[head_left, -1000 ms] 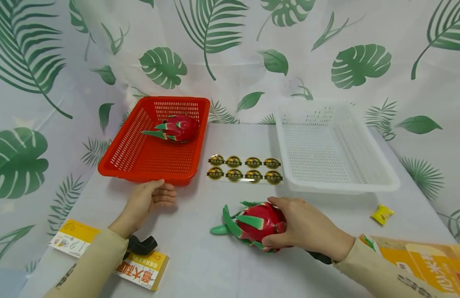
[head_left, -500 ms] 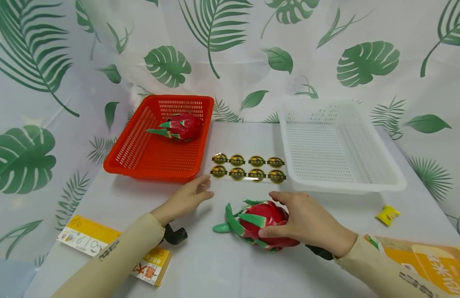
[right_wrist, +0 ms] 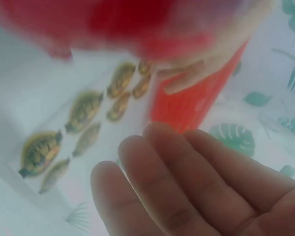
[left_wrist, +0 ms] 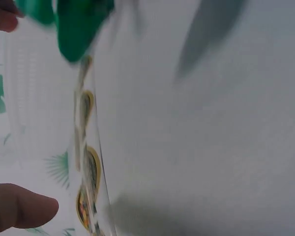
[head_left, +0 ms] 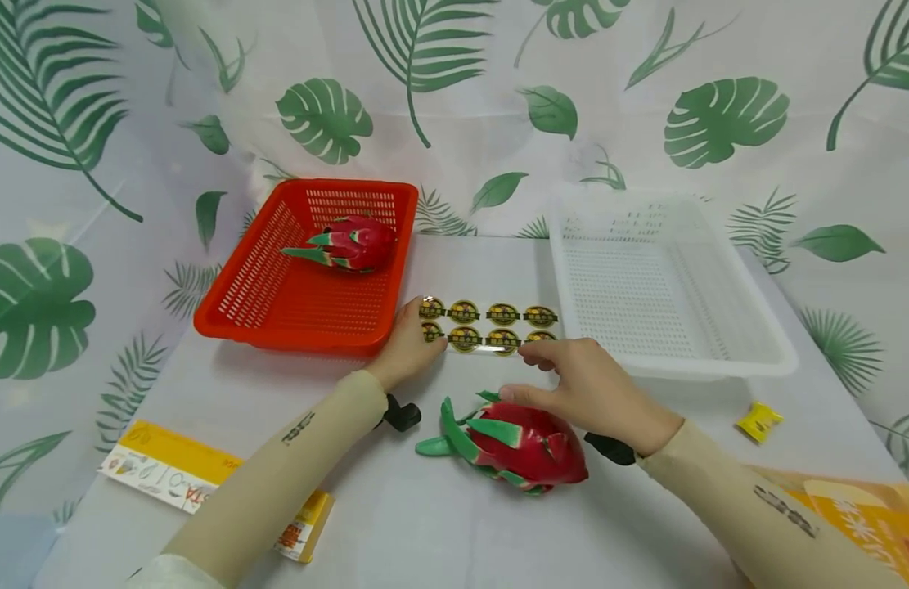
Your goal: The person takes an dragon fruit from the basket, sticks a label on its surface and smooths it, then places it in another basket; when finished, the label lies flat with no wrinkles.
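Note:
A clear sheet of round gold-and-black stickers (head_left: 483, 325) lies between two baskets. Over its left end reaches my left hand (head_left: 406, 350), its thumb (left_wrist: 24, 209) apart from the sheet in the left wrist view. My right hand (head_left: 605, 397) hovers at the sheet's near right corner, above a red dragon fruit (head_left: 538, 446) with green scales on the table. In the right wrist view the right-hand fingers (right_wrist: 157, 182) are fairly straight and hold nothing; the fruit looms blurred above them. Whether the left fingertips touch the sheet is hard to tell.
A red basket (head_left: 236, 323) at back left holds another dragon fruit (head_left: 362, 243). The white basket (head_left: 668, 364) stands back right. A yellow wrapped candy (head_left: 759, 422), an orange package (head_left: 859, 515) and a yellow-and-white box (head_left: 167, 466) lie toward the front.
My left hand has moved right and away from me, from the red basket's front to the sticker sheet. My right hand has let go of the dragon fruit and moved up toward the sheet.

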A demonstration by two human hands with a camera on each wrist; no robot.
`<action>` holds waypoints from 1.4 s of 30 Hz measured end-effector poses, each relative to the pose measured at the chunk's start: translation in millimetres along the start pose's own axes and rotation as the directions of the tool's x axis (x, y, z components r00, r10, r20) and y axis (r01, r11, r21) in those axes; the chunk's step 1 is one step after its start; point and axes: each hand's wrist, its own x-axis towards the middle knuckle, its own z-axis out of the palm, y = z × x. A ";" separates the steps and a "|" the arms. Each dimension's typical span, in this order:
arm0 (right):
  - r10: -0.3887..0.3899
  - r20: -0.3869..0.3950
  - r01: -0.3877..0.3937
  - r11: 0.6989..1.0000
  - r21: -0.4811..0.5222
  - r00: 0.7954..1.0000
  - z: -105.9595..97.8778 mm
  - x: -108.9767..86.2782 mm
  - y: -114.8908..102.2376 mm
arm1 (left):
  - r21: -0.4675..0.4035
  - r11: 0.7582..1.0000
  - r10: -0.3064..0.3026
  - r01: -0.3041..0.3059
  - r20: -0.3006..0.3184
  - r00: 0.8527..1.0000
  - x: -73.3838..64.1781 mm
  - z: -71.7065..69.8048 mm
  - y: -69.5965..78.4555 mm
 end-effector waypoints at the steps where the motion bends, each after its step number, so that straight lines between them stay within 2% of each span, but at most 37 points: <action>1: -0.005 -0.006 0.005 1.000 0.005 1.000 -1.0 3.8 0.3 | 0.001 1.000 -0.001 0.001 -0.016 1.000 4.1 0.6 0.2; 7: 0.010 -0.010 -0.010 0.999 0.037 1.000 -3.0 19.7 1.2 | 0.032 0.999 -0.014 0.016 -0.055 0.998 23.0 4.0 1.2; 17: -0.020 0.001 0.020 1.000 -0.022 1.000 -0.3 43.4 -5.5 | 0.020 0.999 -0.027 0.028 -0.077 0.997 37.8 2.9 -0.3; 21: -0.014 0.014 0.014 0.999 -0.035 1.000 -1.7 57.9 -9.4 | 0.033 0.999 -0.036 0.038 -0.063 0.997 39.2 1.4 -0.2; 26: 0.001 0.051 0.002 0.998 -0.061 0.999 -2.6 84.6 -15.3 | 0.104 0.993 -0.054 0.057 -0.032 0.998 37.1 -1.2 1.8; 28: 0.010 0.067 -0.004 0.997 -0.077 0.998 -3.3 95.1 -16.6 | 0.123 0.991 -0.044 0.046 -0.026 0.999 36.0 -2.0 2.7; 35: 0.065 0.099 -0.054 0.993 -0.106 0.993 -3.5 118.9 -13.7 | 0.094 0.996 0.000 0.002 -0.022 1.000 35.6 -1.6 3.1; 42: 0.093 0.107 -0.081 0.991 -0.110 0.990 -0.4 139.4 -16.0 | 0.116 0.993 -0.025 0.027 -0.012 1.000 40.4 -3.1 -0.8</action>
